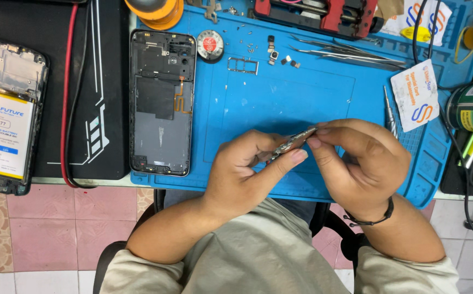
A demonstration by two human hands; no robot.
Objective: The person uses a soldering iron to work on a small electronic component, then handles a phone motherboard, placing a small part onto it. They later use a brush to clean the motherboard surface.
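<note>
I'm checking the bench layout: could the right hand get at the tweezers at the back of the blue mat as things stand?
Probably yes: the tweezers lie bare on the mat beyond the right hand, nothing between, though both hands now pinch a small board.

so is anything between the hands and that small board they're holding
Nothing visible. Both the left hand and the right hand already pinch the small circuit board directly with bare fingers, above the blue mat.

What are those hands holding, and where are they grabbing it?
A small flat circuit board, seen edge-on. The left hand pinches its lower end and the right hand pinches its upper end, both with their fingers.
</note>
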